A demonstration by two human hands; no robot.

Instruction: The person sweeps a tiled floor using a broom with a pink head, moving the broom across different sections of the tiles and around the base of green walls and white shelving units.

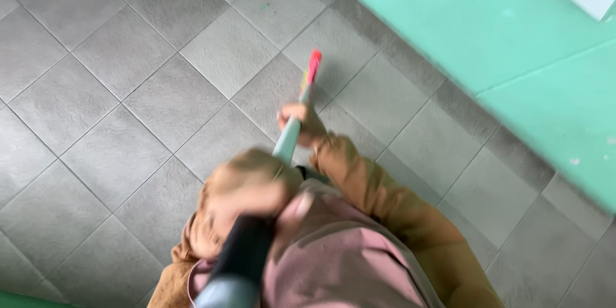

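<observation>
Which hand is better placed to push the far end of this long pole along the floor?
Likely the right hand: it grips the pole further down, nearer the pink end. The left hand holds the upper part.

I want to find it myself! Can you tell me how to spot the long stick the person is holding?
Start at the grey tiled floor beside the green wall. In the middle, the left hand and the right hand both grip one long handle. It is the only pole there: pale blue-green in the middle, dark nearest the camera, with a bright pink far end.
</observation>
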